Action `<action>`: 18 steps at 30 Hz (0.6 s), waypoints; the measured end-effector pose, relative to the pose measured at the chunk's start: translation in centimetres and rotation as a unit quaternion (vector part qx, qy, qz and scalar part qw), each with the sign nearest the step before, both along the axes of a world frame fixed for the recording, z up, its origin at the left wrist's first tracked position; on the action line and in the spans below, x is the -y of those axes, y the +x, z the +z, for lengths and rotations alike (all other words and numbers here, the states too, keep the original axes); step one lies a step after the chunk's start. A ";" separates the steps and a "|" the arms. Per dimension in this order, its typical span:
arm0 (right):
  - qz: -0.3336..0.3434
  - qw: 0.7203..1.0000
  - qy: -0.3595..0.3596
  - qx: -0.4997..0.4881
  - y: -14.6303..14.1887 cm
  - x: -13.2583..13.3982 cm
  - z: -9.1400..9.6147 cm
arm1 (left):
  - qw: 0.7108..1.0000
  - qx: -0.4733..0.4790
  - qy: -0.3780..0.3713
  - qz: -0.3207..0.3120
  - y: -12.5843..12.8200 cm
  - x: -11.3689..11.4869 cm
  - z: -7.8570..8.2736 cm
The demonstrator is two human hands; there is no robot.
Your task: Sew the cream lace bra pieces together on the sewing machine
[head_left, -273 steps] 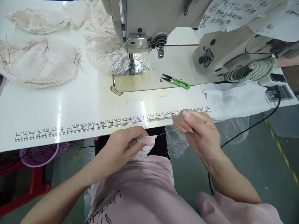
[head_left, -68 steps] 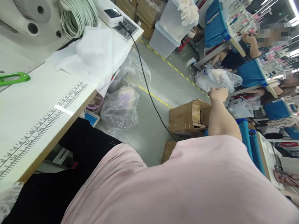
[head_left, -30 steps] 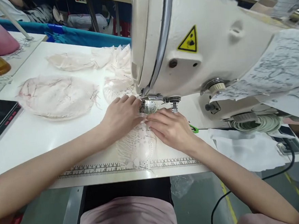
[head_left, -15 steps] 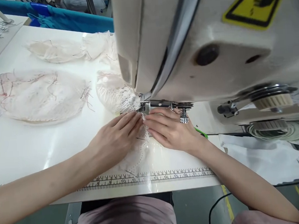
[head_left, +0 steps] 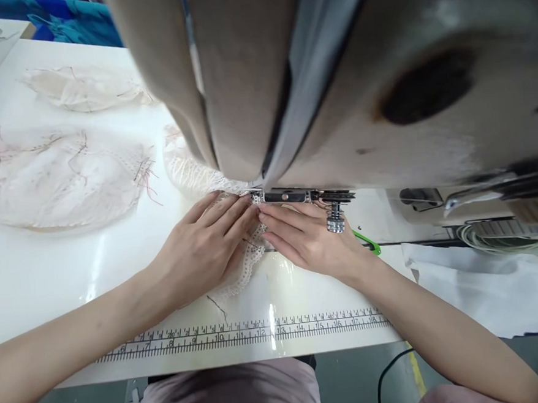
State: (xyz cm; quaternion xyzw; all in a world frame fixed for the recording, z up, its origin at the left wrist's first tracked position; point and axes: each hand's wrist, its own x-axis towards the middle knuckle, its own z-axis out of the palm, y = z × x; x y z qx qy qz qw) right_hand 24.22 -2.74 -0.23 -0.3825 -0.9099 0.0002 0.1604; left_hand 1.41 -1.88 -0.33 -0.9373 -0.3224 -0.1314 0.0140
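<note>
White lace fabric [head_left: 243, 276] runs under the needle area of a sewing machine [head_left: 242, 80]. My left hand [head_left: 202, 243] lies flat on the lace just left of the presser foot, its fingers stretched toward the needle. On the other side, my right hand [head_left: 312, 235] rests with extended fingers at the lace's right edge, its fingertips nearly meeting those of the left. The machine head hides the needle and part of the right fingers. More of the lace piece bunches behind the left fingers.
Two sheer white fabric pieces with loose dark red threads, one near [head_left: 65, 179] and one farther back [head_left: 86, 88], lie at left. A ruler strip [head_left: 241, 335] runs along the front edge. A green-handled tool [head_left: 368, 242] and white cloth [head_left: 477, 285] are at right.
The lace in front of my left hand has turned and drawn up toward the machine. My view has moved closer to the machine head. Both hands stay by the presser foot.
</note>
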 end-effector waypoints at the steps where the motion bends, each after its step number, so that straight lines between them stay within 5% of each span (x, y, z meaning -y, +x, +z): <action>1: 0.007 1.000 0.003 0.002 0.0 -0.1 -0.2 | 1.000 0.004 -0.001 0.001 0.0 -0.1 0.0; 18: 0.017 0.999 0.045 0.020 -0.1 -0.4 -0.8 | 1.000 0.012 0.017 0.017 0.3 -0.5 -0.1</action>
